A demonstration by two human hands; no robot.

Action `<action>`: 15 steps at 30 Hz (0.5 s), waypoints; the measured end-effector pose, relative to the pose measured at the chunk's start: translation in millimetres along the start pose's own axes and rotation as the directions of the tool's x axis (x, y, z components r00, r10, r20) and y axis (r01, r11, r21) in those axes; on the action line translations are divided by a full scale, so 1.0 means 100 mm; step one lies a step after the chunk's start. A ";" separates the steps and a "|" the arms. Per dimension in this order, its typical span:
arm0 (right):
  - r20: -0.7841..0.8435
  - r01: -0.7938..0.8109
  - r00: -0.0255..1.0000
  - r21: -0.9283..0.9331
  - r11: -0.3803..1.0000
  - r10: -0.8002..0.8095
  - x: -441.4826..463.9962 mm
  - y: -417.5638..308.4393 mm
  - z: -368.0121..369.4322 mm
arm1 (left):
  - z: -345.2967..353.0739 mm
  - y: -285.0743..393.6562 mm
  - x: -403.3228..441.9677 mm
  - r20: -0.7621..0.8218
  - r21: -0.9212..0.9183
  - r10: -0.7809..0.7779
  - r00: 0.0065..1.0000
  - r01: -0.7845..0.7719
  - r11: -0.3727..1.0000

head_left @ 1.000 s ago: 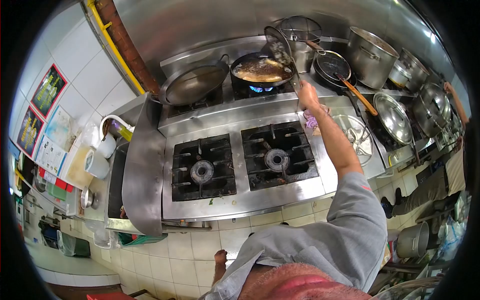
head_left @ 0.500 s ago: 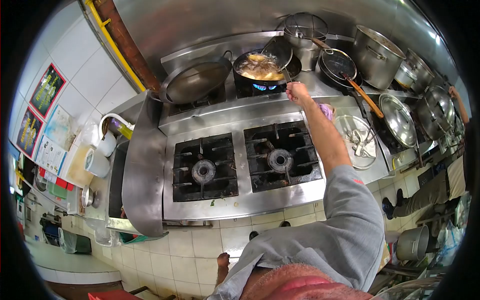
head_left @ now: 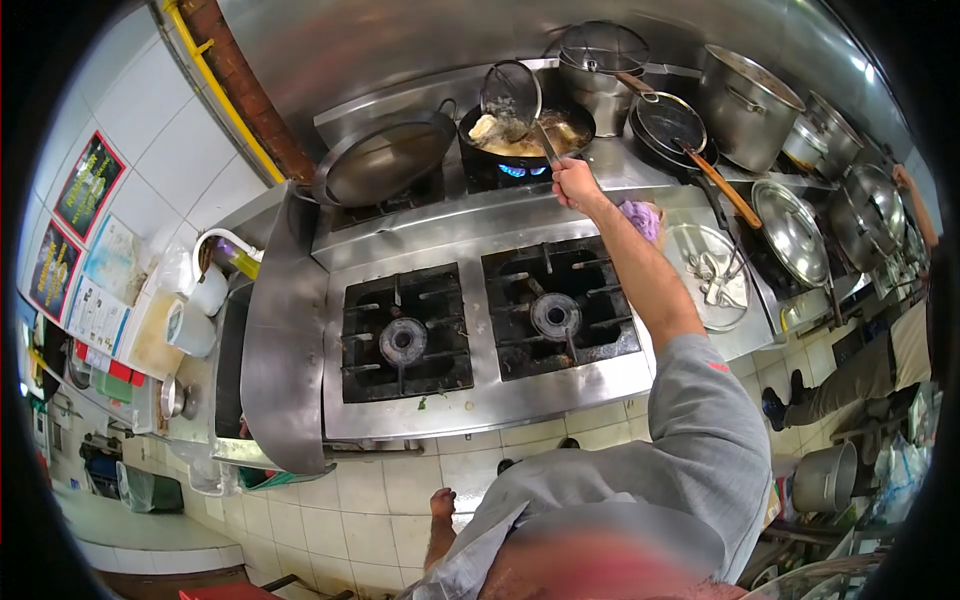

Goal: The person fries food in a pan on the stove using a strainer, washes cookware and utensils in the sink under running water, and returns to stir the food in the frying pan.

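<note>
"Skimmer (head_left: 511, 100) is tipped up at the back pan (head_left: 586, 106), its mesh leaning over the left half. Going by the head view, who has the handle?"

"The right hand (head_left: 577, 185), fingers wrapped tight round it, the arm stretched past the front burners (head_left: 556, 315)."

"And the other?"

"The left hand (head_left: 442, 503) hangs low by the body, well apart from the stove. Its fingers look curled, but whether anything is in them I can't tell."

"How far along does it look to you?"

"Partway, I'd judge. The flame (head_left: 520, 171) burns blue under the pan, and the liquid (head_left: 515, 148) inside looks frothy. So the heating is on and the food is in: that much seems done."

"What's left?"

"Some food (head_left: 566, 133) lies in the liquid to the right of the mesh, so the pan hasn't been emptied. One pale piece (head_left: 483, 128) shows at the lower left edge of the skimmer; I can't make out whether the mesh carries it or it rests against the pan's side."

"Anything close by?"

"A wok (head_left: 390, 165) just left of the pan, and a purple cloth (head_left: 640, 218) near the right forearm, with a round tray (head_left: 688, 243) beside that."
</note>
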State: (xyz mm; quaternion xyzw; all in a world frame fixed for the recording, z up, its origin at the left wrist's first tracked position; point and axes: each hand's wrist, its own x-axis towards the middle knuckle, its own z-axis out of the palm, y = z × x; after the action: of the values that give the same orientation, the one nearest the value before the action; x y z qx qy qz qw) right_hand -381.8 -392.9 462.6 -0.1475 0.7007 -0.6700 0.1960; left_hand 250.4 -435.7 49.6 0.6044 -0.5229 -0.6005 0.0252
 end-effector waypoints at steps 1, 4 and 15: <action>-0.001 0.056 0.998 -0.086 0.995 -0.056 -0.03 0.00 -0.03 | 0.02 0.02 -0.01 -0.028 0.012 -0.025 0.999 0.025 1.000; -0.021 0.134 0.990 -0.205 0.969 -0.142 -0.13 0.00 -0.15 | 0.00 0.05 0.01 0.033 0.038 -0.055 0.998 0.053 0.998; -0.178 0.170 0.833 -0.819 0.548 -0.524 0.06 0.05 -0.79 | -0.26 -0.36 0.28 0.321 0.653 0.322 0.891 -0.454 0.606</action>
State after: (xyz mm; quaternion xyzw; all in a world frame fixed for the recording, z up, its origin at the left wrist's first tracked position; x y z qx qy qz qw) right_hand -423.6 -325.9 458.9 -0.2144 0.8979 -0.3419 -0.1759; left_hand 284.6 -453.6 13.5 0.3839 -0.8325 -0.3793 -0.1254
